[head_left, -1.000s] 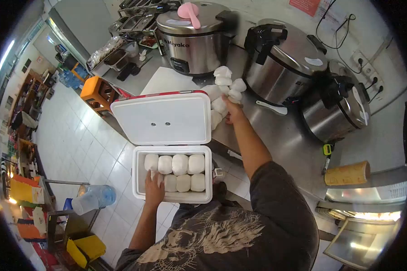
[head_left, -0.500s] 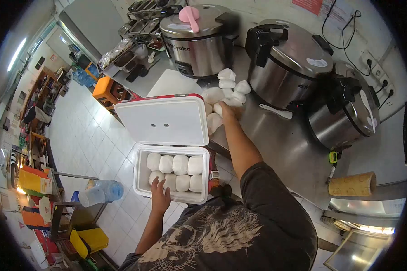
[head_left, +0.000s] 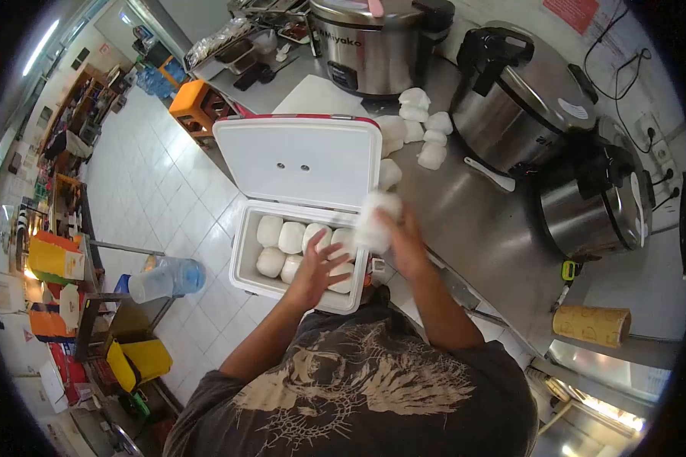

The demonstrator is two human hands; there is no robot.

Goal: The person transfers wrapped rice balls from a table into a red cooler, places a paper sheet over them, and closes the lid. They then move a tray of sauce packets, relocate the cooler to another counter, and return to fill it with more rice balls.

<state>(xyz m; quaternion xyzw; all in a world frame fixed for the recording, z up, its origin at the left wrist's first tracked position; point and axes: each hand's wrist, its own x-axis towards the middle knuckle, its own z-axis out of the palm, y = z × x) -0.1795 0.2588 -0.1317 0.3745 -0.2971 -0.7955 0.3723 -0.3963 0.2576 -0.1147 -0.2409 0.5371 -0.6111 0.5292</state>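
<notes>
My right hand (head_left: 405, 242) holds a white wrapped bundle (head_left: 377, 221), blurred by motion, just right of an open white cooler box (head_left: 242, 263). Over the box is my left hand (head_left: 314, 272), its fingers spread and nothing in them. Several white bundles (head_left: 290, 237) lie in rows inside the box, some hidden behind my left hand. The box's lid (head_left: 297, 164) stands raised at its far side. Beyond the lid, more white bundles (head_left: 432, 149) are piled on the steel counter (head_left: 465, 221).
Large steel cookers (head_left: 503, 107) stand along the wall, with a white paddle (head_left: 489, 174) before them. Trays (head_left: 236, 53) sit at the counter's far end. An orange stool (head_left: 193, 107) and a water bottle (head_left: 184, 276) are to the left; a cardboard-coloured roll (head_left: 591, 325) is at right.
My right hand has come back from the pile toward the box with a white bundle. My left hand has moved right and up over the box. The view has shifted.
</notes>
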